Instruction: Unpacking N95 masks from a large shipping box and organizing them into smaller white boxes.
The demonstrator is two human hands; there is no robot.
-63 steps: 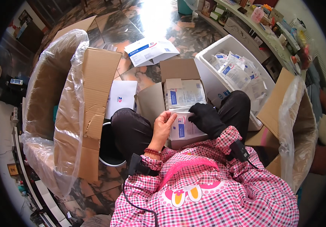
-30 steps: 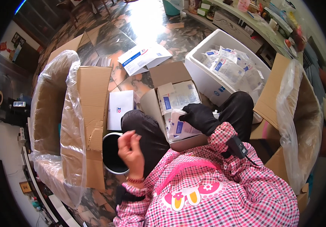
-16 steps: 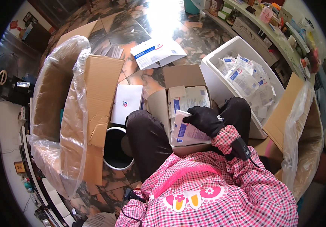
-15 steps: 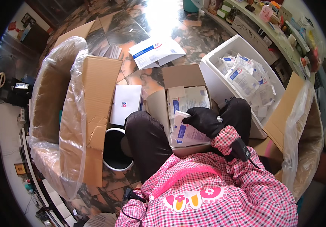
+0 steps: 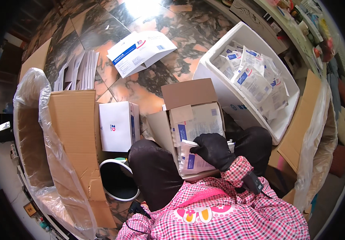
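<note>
My right hand, in a black glove, is closed on a small stack of flat white-and-blue packets. It holds them at the near end of an open cardboard box between my knees. Further white packets with blue print lie flat in that box. The fingertips curl over the stack's upper left edge; the glove covers part of it. At the lower left only my left sleeve and a black wrist device show; the left hand itself is out of sight.
A white foam bin of loose packets stands at the right. A closed white box and a dark bin with a white rim stand left. Large plastic-lined cartons flank me. Flattened white cartons lie on the marble floor.
The whole view has tilted and shifted, so the boxes and my knees sit elsewhere in the picture. My right hand still grips the packets at the box's near end.
</note>
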